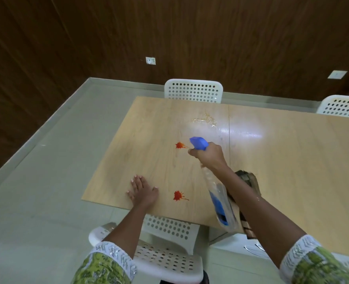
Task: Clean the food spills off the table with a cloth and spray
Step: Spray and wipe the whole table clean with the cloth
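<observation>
- right hand (209,155) gripping the spray bottle (214,187), blue nozzle by the far red spill (180,145)
- left hand (141,191) flat, fingers straight, near the tabletop (292,160) front-left corner
- second red spill (178,195) just beside it

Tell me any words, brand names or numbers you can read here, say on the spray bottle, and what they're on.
No text can be read anywhere.
Spray bottle in the right hand: blue label, print too blurred to read.
Wall plates: no legible marking.
Table: bare of writing.
</observation>
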